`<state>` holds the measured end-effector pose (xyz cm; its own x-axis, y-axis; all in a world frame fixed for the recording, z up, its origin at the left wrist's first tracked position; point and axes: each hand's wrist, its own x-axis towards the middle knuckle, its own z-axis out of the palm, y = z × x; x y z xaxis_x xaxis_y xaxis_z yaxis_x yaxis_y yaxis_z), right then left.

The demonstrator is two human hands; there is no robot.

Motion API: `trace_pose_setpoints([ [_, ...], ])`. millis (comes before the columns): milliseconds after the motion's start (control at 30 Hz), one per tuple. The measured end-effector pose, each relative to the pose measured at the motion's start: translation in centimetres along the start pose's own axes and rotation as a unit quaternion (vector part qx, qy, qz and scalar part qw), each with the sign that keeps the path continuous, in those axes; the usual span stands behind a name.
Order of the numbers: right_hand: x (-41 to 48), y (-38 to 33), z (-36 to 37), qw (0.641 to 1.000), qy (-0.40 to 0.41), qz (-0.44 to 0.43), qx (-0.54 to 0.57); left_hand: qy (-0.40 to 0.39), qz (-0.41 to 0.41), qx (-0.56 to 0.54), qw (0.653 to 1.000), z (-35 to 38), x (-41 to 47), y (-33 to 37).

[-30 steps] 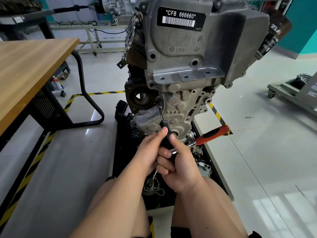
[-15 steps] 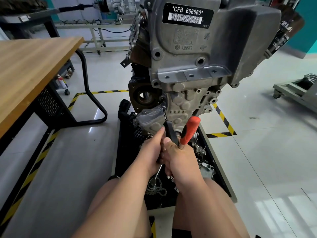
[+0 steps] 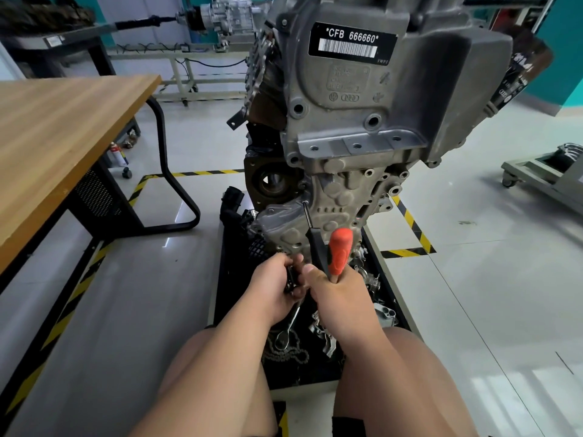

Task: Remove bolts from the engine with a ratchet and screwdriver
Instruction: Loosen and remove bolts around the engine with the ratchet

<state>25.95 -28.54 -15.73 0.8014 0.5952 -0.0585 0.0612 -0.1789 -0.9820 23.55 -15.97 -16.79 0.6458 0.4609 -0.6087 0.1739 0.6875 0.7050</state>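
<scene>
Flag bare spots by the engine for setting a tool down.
Bare: the wooden benchtop left of the engine; grey floor between bench leg and black tray; pale floor right of the tray. Crowded: the tray itself, littered with chain and loose metal parts.

engine (image 3: 362, 127): matt cast metal | table (image 3: 56, 137): smooth wood | floor (image 3: 473, 294): glossy tile

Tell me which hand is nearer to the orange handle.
Right. The right hand grips the orange handle at its lower end. The left hand is beside it on the left, not touching it, and holds a small dark part.
</scene>
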Motion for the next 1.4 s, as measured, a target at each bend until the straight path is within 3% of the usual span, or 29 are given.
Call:
trace_pose_setpoints([
  [100,-0.8,-0.7,-0.4,1.0,-0.002,-0.002,0.011,0.011,0.001,0.005,1.0,-0.7,0.2,0.4],
  [400,-2.3,-1.0,-2.8,0.974,-0.045,0.123,0.183,0.018,0.006,0.037,0.999,-2.4,0.5,0.6],
  [667,-3.3,-1.0,-3.3,0.981,-0.067,0.131,0.127,0.054,0.021,0.059,0.997,-2.6,0.3,0.5],
  [967,-3.5,-1.0,-2.2,0.983,-0.074,0.148,0.083,0.068,0.021,0.001,0.998,-3.9,0.7,1.2],
  [1400,-3.8,-1.2,-0.2,0.978,-0.127,0.139,0.086,0.06,0.052,0.005,0.997,-6.2,1.0,2.2],
])
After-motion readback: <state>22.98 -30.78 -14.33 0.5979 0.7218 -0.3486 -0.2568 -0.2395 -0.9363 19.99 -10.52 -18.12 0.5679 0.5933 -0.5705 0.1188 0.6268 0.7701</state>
